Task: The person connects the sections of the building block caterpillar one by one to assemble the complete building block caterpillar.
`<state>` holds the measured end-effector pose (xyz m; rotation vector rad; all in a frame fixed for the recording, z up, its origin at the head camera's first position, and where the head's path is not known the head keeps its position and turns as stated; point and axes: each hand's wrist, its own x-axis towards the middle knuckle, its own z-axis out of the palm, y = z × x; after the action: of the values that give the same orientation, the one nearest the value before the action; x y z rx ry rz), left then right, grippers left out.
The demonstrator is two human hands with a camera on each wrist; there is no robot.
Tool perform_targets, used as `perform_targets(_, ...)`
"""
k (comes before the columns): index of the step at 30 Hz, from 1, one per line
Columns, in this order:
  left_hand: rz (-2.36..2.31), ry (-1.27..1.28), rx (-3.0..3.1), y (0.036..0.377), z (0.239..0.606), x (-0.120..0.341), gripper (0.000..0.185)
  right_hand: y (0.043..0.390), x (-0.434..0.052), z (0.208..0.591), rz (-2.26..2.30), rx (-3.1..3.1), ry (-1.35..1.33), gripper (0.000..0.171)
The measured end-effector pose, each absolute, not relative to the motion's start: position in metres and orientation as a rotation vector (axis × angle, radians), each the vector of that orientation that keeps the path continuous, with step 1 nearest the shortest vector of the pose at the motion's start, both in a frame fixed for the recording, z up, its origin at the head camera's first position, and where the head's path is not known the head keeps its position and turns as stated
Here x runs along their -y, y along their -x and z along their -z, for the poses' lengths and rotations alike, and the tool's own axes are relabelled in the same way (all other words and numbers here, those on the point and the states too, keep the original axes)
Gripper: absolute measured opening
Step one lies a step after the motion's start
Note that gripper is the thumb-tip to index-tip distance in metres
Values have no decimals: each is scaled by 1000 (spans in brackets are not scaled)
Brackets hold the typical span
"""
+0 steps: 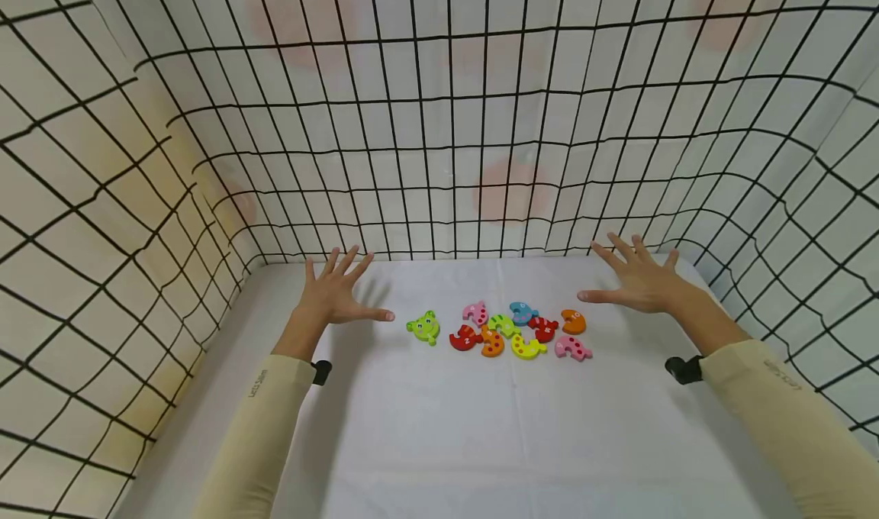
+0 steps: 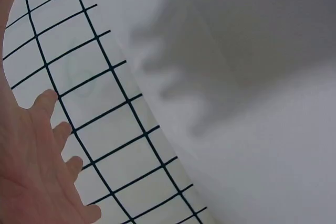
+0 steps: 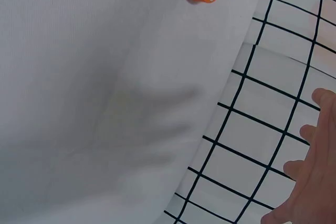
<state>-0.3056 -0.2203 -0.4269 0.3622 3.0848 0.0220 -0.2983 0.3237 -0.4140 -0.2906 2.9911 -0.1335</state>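
Left hand (image 1: pixel 333 294) and right hand (image 1: pixel 639 282) spread; colourful pieces (image 1: pixel 504 325) between; black grid (image 1: pixel 451 101) behind.

Toy pieces (image 1: pixel 507 323) on table (image 1: pixel 426 443), between your left hand (image 1: pixel 330 295) and right hand (image 1: pixel 642 284). Toy head (image 1: pixel 424 327) left of them. Wire grid (image 1: pixel 451 99) on far, left and right sides.

Animal pieces (image 1: pixel 529 351): smooth, glossy | table covering (image 1: pixel 439 435): matt cloth | sleeves (image 1: pixel 257 427): cloth
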Motion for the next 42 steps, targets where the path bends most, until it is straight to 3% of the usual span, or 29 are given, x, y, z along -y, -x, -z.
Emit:
perform_targets(9,-132,-422,-3146,300,441,217,121,290,-314,422,156,-3051,366,108)
perform_targets(19,-286,-550,-3200,291,468,196,95,277,-282,440,356,-3004,399,100)
perform_targets(30,-517,-678,-3064,285,491,171,64,270,-222,471,615,-2953,530,79)
perform_targets(37,-728,-726,-2879,281,493,159,53,260,-188,476,755,-2926,678,66)
perform_targets(42,-802,-766,-2800,278,499,153,49,257,-171,480,783,-2908,636,61)
